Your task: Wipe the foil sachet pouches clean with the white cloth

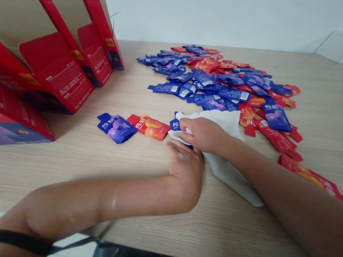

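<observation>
My right hand has its fingers closed on a white wipe, pressed down over a blue pouch. The wipe trails under my right forearm across the table. Only the pouch's spout end and a bit of its lower edge show beyond the wipe. Bent at the wrist, my left hand is at the near edge of that same pouch and holds it against the table; its fingertips are partly hidden. Left of both hands, a red pouch and another blue pouch lie flat in a row.
A spread heap of blue and red pouches lies beyond my hands. Single red pouches lie at the right, near my right forearm. Several open red cardboard boxes stand along the left side. A white wall rises behind the wooden table.
</observation>
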A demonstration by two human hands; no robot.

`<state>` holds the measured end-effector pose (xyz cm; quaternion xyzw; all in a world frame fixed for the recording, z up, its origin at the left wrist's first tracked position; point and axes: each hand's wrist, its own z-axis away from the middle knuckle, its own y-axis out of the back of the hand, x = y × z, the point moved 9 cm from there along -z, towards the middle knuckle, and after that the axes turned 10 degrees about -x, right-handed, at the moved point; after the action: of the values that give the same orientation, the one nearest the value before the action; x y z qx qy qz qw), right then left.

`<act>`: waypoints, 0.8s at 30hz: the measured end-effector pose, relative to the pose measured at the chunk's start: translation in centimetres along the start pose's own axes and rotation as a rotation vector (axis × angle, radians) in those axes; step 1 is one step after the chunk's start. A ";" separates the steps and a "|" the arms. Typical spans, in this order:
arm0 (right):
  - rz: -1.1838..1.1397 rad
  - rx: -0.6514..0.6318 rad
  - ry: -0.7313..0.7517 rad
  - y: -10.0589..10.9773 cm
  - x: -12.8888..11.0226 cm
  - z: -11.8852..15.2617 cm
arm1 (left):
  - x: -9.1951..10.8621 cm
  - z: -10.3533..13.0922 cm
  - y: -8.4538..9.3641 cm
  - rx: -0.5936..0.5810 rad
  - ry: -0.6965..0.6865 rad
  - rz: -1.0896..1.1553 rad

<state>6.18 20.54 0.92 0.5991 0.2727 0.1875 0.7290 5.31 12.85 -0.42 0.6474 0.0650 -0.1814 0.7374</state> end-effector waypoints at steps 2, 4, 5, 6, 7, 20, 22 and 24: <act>0.000 0.000 -0.022 0.0 0.2 0.0 | 0.0 0.0 0.0 -0.003 -0.009 0.010; 0.011 0.003 -0.038 0.0 0.4 0.0 | 0.0 0.0 0.1 0.000 -0.006 0.018; 0.019 0.008 -0.045 0.1 0.5 0.0 | 0.0 0.1 0.1 0.003 0.000 0.024; 0.025 0.012 -0.048 0.1 0.5 0.0 | -0.1 0.1 0.1 0.007 0.006 0.030; 0.031 0.015 -0.052 0.1 0.6 -0.1 | -0.1 0.1 0.2 0.011 0.011 0.036; 0.147 -0.012 -0.253 0.2 4.3 -0.3 | -0.2 0.1 -0.3 0.021 0.040 0.066; 0.149 0.012 -0.267 0.6 4.5 -0.1 | -0.1 0.1 -0.4 0.015 0.034 0.075; 0.124 0.068 -0.246 1.2 4.0 0.2 | -0.1 0.1 -0.3 0.020 0.028 0.082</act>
<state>9.45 23.07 1.46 0.6577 0.1499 0.1477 0.7232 5.09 12.75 -0.64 0.6594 0.0468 -0.1428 0.7366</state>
